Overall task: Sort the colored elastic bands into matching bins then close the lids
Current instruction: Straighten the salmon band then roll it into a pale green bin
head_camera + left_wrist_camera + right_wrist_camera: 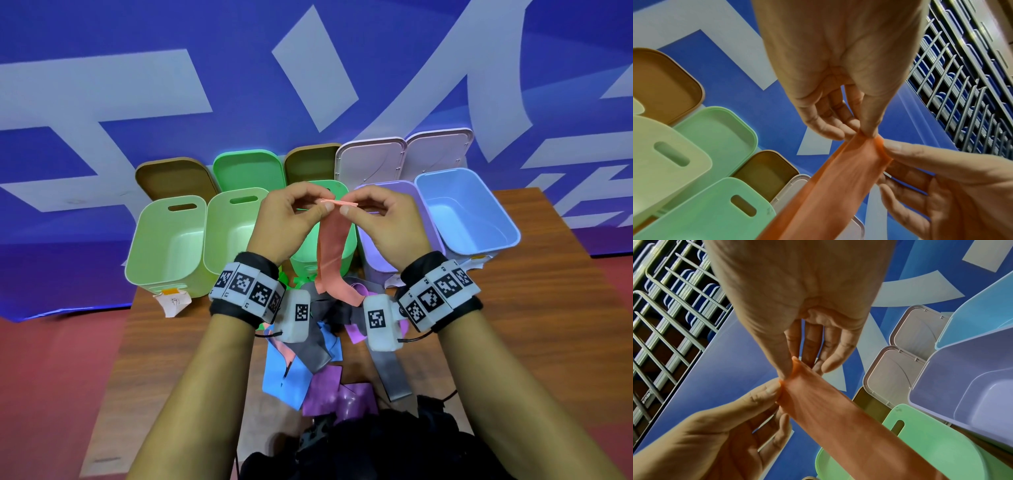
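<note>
At frame centre, the left hand (291,219) and right hand (383,222) each hold a pinching grip on the top edge of a thin, matte salmon band (330,253), which hangs limp over smooth rounded plastic bins (164,246). Only the head view shows the loose band pile (318,370) on the wood-grain desk (513,325); the wrist views show metal railings (972,81).

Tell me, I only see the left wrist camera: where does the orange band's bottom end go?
Observer: The orange band hangs down to a pile of loose bands on the wooden table.
Operator: What colours are in the pile?
Observer: Blue, purple, grey and a bit of green.
Operator: Are all the bins green?
Observer: No. A purple bin and a blue bin stand open on the right.
</note>
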`<act>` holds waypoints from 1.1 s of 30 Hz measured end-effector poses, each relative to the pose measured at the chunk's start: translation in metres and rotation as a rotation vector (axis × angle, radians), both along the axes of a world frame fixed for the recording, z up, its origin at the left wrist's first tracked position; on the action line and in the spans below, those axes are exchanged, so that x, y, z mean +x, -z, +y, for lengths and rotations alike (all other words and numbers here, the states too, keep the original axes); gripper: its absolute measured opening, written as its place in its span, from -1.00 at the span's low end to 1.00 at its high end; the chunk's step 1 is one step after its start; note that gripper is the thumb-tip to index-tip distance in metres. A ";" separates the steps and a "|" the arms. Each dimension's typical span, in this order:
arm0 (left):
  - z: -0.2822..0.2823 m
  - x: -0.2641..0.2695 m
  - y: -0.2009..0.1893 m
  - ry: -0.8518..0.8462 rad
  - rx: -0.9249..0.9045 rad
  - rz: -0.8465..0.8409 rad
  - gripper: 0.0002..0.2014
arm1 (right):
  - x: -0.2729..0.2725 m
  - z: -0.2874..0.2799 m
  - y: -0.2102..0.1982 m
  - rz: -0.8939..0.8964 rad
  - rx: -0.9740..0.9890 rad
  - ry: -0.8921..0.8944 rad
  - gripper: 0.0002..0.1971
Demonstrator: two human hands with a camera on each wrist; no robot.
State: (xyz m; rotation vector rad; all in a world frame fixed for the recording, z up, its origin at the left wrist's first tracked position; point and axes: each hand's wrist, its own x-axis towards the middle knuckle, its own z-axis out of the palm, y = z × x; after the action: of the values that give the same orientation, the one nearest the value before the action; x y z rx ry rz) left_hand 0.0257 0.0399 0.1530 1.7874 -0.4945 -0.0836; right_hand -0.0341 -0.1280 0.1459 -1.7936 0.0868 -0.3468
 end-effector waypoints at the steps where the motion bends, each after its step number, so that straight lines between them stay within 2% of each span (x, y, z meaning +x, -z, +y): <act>1: 0.000 0.000 0.000 -0.002 0.003 -0.006 -0.90 | 0.000 0.000 -0.001 0.000 0.001 0.005 -0.91; 6: 0.000 0.000 -0.001 -0.029 0.021 -0.056 -0.84 | 0.002 -0.001 -0.006 -0.016 -0.008 0.004 -0.84; 16: 0.002 0.002 -0.009 0.018 -0.017 -0.031 -0.94 | 0.000 -0.001 -0.016 -0.034 -0.019 0.007 -0.88; 23: -0.001 -0.001 -0.018 0.047 -0.062 -0.055 -0.91 | 0.000 0.001 -0.024 -0.063 -0.015 0.003 -0.84; 33: -0.001 0.000 -0.042 0.066 -0.167 -0.095 -0.96 | -0.002 0.008 -0.046 -0.138 0.044 0.013 -0.94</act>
State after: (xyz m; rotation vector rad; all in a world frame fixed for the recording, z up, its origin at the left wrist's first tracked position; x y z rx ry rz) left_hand 0.0258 0.0388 0.1948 1.6173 -0.6117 -0.0030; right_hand -0.0359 -0.1199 0.1922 -1.7213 0.0084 -0.4729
